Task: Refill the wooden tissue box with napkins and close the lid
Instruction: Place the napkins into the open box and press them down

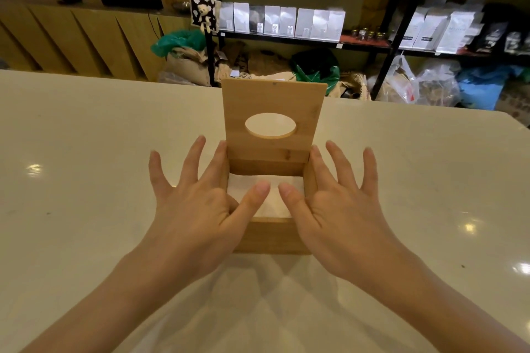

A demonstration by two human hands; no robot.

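Observation:
A wooden tissue box (268, 235) stands in the middle of the pale table. Its hinged lid (272, 100), with an oval hole, is raised upright at the far side. White napkins (246, 183) lie inside the box. My left hand (198, 203) is spread over the box's left wall, thumb resting on the napkins. My right hand (338, 206) mirrors it on the right wall, thumb also on the napkins. Both thumbs nearly meet in the middle. The fingers of both hands are apart and hold nothing.
The cream table (86, 166) stretches wide on both sides of the box. Beyond its far edge stand black shelves (301, 40) with white pouches, and sacks and plastic bags (421, 83) lie on the floor.

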